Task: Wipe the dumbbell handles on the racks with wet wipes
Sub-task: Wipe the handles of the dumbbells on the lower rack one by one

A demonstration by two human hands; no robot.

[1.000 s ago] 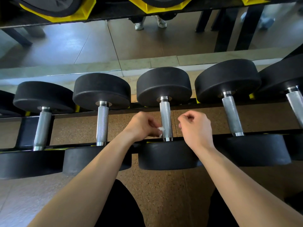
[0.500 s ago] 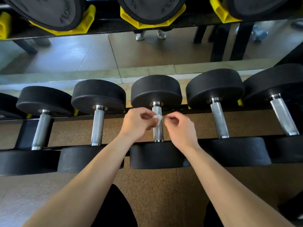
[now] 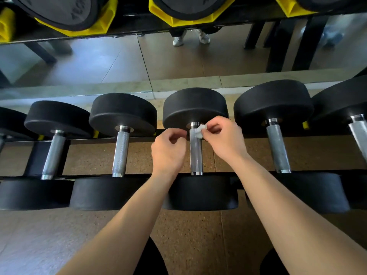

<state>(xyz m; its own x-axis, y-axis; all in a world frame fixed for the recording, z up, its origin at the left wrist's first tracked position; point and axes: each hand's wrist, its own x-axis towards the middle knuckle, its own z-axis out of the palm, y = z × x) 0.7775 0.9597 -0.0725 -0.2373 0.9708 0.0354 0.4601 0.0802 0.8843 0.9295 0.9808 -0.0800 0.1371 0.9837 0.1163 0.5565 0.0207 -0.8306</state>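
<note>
The right hand (image 3: 224, 139) pinches a wet wipe (image 3: 201, 131) against the handle (image 3: 195, 153) top, beside the far weight's edge. The left hand (image 3: 168, 151) curls empty alongside. The neighbouring handles (image 3: 120, 153) stand well apart.

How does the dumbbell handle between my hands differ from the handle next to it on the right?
The handle between the hands is thinner and shinier; the handle to its right is thicker and duller grey. The first has a white wipe against its top, pinched by the right hand; the second has nothing touching it. Both are knurled metal bars on black dumbbells.
</note>
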